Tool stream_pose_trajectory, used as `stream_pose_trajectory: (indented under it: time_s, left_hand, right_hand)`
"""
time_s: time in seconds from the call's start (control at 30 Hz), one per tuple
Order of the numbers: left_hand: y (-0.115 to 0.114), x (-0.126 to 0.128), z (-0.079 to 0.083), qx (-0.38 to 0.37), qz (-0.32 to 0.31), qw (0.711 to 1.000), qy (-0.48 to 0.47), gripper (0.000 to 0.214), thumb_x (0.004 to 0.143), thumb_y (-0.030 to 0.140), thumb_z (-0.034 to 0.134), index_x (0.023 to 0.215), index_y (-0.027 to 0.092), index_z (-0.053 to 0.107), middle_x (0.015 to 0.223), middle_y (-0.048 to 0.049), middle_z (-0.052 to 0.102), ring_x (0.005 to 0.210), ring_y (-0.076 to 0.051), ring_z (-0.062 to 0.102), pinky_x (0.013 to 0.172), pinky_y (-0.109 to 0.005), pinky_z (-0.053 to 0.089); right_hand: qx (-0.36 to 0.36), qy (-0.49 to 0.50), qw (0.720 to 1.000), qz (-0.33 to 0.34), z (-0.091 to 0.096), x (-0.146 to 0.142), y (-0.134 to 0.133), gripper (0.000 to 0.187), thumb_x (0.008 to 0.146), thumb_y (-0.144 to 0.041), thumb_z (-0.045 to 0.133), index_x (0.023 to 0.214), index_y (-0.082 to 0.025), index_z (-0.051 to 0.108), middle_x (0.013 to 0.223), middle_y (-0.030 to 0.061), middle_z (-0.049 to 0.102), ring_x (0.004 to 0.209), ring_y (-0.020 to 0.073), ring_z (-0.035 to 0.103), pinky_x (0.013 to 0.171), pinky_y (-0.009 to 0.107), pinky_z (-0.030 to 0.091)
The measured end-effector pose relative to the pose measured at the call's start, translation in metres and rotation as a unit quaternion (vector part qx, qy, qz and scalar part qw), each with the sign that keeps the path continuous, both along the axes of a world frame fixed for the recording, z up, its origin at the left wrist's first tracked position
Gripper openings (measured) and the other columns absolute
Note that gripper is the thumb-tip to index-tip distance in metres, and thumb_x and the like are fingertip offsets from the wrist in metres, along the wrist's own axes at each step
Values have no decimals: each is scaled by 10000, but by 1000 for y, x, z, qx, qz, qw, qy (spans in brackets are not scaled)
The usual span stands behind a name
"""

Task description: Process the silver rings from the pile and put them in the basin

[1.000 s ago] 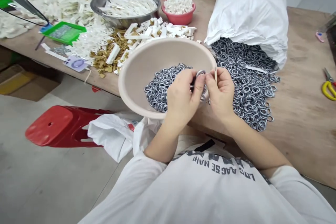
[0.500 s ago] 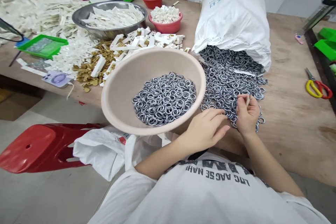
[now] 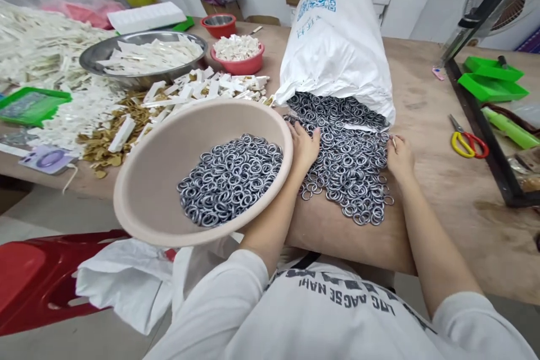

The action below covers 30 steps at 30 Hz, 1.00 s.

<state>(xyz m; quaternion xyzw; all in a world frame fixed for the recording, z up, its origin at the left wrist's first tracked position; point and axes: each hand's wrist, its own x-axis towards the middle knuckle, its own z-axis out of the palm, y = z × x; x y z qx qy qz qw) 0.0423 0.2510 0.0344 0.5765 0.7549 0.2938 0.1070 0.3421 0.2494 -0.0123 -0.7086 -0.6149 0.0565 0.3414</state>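
A loose pile of grey metal rings [image 3: 354, 163] spreads over the table from the mouth of a white woven sack [image 3: 337, 56]. My left hand [image 3: 304, 147] lies against the pile's left edge, thumb and fingers apart, beside the beige basin [image 3: 139, 191]. More rings [image 3: 232, 177] fill the bottom of that basin, which is tilted at the table's front edge. On the pile's right side, my right hand [image 3: 400, 160] has its fingers closed around a small pale stick-like piece [image 3: 394, 142], mostly hidden, with fingertips at the rings.
Scissors [image 3: 468, 143] with yellow and red handles lie to the right, near a black frame [image 3: 485, 140] and green trays [image 3: 491, 87]. On the left are white and gold pieces, a steel bowl [image 3: 90, 62] and a pink bowl [image 3: 242, 66]. A red stool [image 3: 21, 275] stands below.
My hands have moved apart: the left went forward to the pile's left side, the right to its right side. The view has turned right, and the pile's near edge reaches closer to me.
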Motion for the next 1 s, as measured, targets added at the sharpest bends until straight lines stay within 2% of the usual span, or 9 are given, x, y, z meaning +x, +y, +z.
stream_pose_trajectory:
  time_s: [0.17, 0.3, 0.4, 0.47, 0.57, 0.67, 0.77, 0.9, 1.0]
  left_hand:
    - [37, -4, -10, -9, 70, 997, 6, 824, 950, 576, 430, 1536, 13, 290, 1658, -303, 188, 1558, -435, 168, 1238, -608, 188]
    - [59, -10, -14, -35, 112, 993, 8, 863, 914, 631, 462, 1523, 37, 316, 1644, -281, 259, 1537, -453, 211, 1229, -631, 185]
    - [76, -19, -16, -55, 156, 986, 0, 945, 874, 645, 497, 1529, -5, 294, 1662, -273, 213, 1554, -449, 145, 1236, -624, 174]
    - [85, -25, -17, -71, 158, 985, -5, 941, 864, 657, 477, 1549, 33, 307, 1683, -228, 190, 1558, -450, 119, 1233, -640, 163]
    - [92, -28, -16, -106, 105, 989, -7, 908, 877, 728, 361, 1541, 108, 383, 1660, -191, 294, 1553, -430, 168, 1225, -653, 161]
    - [86, -23, -12, -112, 67, 991, 11, 865, 904, 732, 283, 1473, 110, 479, 1576, -231, 428, 1497, -412, 318, 1202, -645, 216]
    - [68, -12, -4, -131, 39, 990, 27, 800, 933, 696, 262, 1395, 105, 541, 1515, -263, 489, 1424, -416, 424, 1165, -629, 287]
    - [34, 1, 8, -148, -26, 988, 44, 796, 922, 708, 321, 1389, 93, 509, 1416, -287, 566, 1332, -423, 520, 1104, -585, 378]
    - [16, 2, 14, -129, -76, 988, 49, 782, 928, 714, 306, 1402, 124, 504, 1408, -267, 575, 1312, -407, 540, 1098, -562, 397]
  right_hand:
    - [-18, -16, 1000, -12, -10, 4, 29, 514, 972, -339, 388, 1369, -101, 613, 1393, 244, 592, 1276, 364, 548, 1102, 553, 399]
    - [-18, -19, 999, 33, -17, -4, 28, 486, 983, -343, 397, 1381, -153, 601, 1398, 185, 617, 1285, 331, 553, 1102, 508, 422]
    - [-8, -18, 996, 84, -18, -9, 21, 472, 980, -338, 413, 1381, -174, 600, 1403, 155, 626, 1284, 317, 558, 1103, 492, 431]
    - [-4, -11, 995, 98, -18, -11, 18, 473, 977, -342, 424, 1380, -168, 602, 1405, 155, 627, 1282, 319, 560, 1107, 497, 426]
    - [0, 15, 995, 103, -19, -10, 18, 469, 972, -353, 442, 1369, -170, 612, 1392, 156, 637, 1272, 322, 567, 1110, 506, 417]
    - [-1, 34, 993, 109, -17, -10, 20, 448, 963, -356, 455, 1331, -180, 641, 1350, 149, 667, 1237, 324, 590, 1084, 501, 435]
    - [-5, 50, 991, 124, -15, -11, 19, 437, 952, -366, 479, 1304, -183, 662, 1345, 143, 674, 1234, 330, 597, 1071, 489, 444]
    - [-10, 91, 988, 123, -14, -15, 13, 430, 955, -430, 483, 1276, -224, 681, 1242, 115, 731, 1138, 328, 649, 1001, 487, 486]
    - [-9, 132, 981, 141, -16, -20, 11, 429, 959, -484, 478, 1235, -238, 696, 1153, 85, 765, 1061, 301, 686, 965, 458, 508]
